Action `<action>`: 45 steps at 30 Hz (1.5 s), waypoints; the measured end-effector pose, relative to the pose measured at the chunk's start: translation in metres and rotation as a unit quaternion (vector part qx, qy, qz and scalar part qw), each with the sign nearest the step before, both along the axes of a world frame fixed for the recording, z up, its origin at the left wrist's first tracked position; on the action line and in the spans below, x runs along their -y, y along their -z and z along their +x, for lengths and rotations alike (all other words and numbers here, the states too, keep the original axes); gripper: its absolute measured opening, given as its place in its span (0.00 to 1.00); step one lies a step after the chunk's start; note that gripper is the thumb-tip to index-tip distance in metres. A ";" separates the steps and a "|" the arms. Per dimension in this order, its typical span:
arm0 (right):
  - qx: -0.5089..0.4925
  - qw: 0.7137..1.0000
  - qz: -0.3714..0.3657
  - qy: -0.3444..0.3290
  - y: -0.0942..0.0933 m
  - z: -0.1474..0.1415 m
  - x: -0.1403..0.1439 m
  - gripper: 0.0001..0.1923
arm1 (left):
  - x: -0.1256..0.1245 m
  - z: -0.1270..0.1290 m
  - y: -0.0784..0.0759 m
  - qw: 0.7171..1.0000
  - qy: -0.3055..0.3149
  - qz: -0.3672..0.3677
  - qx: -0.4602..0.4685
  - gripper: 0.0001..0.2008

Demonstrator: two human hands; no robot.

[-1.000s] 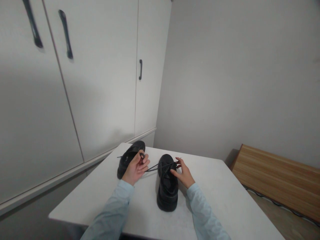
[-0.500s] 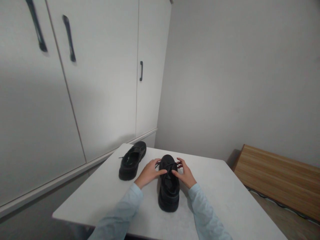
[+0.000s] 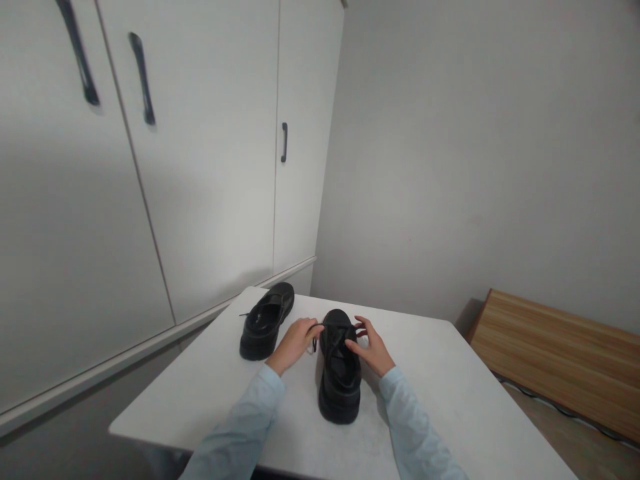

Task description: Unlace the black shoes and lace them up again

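Near edge of white table (image 3: 450, 413): two light-blue sleeves (image 3: 240, 433) coming in. Mid-table, black lace-up shoe (image 3: 341, 380), heel toward near edge, toe toward far edge. Left hand (image 3: 295, 343) at shoe's left side, fingers pinched on black lace (image 3: 316, 337) (loop hanging below fingertips). Right hand (image 3: 373, 347) at shoe's right side, fingertips on lace at the eyelets; actual pinch there, cannot tell. Second black shoe (image 3: 265, 323) near far-left corner, untouched. Behind: white cabinet doors (image 3: 200, 167), wooden bench (image 3: 560, 353) right.

A home room: white wardrobe doors (image 3: 200, 167), wooden bed frame (image 3: 560, 353), plain white table (image 3: 450, 400).
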State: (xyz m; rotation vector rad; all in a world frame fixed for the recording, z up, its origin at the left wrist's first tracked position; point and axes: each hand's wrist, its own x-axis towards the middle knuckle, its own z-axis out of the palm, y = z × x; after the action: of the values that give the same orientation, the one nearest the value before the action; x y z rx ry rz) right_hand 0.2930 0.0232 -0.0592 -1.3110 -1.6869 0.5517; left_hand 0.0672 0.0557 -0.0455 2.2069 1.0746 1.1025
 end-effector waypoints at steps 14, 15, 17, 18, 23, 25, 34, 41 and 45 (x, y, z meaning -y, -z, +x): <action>-0.014 1.000 0.003 -0.002 0.003 0.001 -0.001 0.31 | -0.006 -0.001 -0.006 0.924 -0.071 -0.079 0.367 0.18; -0.013 1.000 0.002 -0.002 0.003 0.001 -0.001 0.31 | -0.007 -0.002 -0.007 0.905 -0.070 -0.093 0.408 0.17; -0.014 1.000 0.002 -0.001 0.003 0.001 0.000 0.31 | -0.006 -0.002 -0.009 0.864 -0.052 -0.122 0.485 0.17; -0.015 1.000 0.002 -0.001 0.003 0.001 -0.001 0.31 | -0.005 -0.001 -0.012 0.843 -0.037 -0.138 0.519 0.18; -0.016 1.000 0.007 -0.005 0.005 0.002 -0.002 0.30 | 0.006 0.001 -0.027 0.739 0.056 -0.226 0.632 0.19; -0.014 1.000 0.006 -0.006 0.005 0.002 -0.002 0.30 | 0.009 -0.001 -0.031 0.720 0.088 -0.242 0.644 0.18; -0.008 1.000 0.018 -0.005 0.006 0.002 -0.003 0.29 | 0.000 -0.009 -0.031 0.776 0.037 -0.157 0.610 0.14; -0.007 1.000 0.021 -0.005 0.006 0.002 -0.003 0.29 | -0.027 0.006 -0.013 0.978 -0.027 0.004 0.206 0.12; -0.006 1.000 0.016 -0.004 0.004 0.001 -0.002 0.29 | -0.043 0.009 0.002 0.992 -0.065 0.078 -0.078 0.14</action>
State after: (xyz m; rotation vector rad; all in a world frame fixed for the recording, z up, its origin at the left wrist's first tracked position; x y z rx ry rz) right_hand 0.2938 0.0250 -0.0628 -1.2754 -1.6851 0.5345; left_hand 0.0760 0.0990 -0.0475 2.4092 1.2514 1.1155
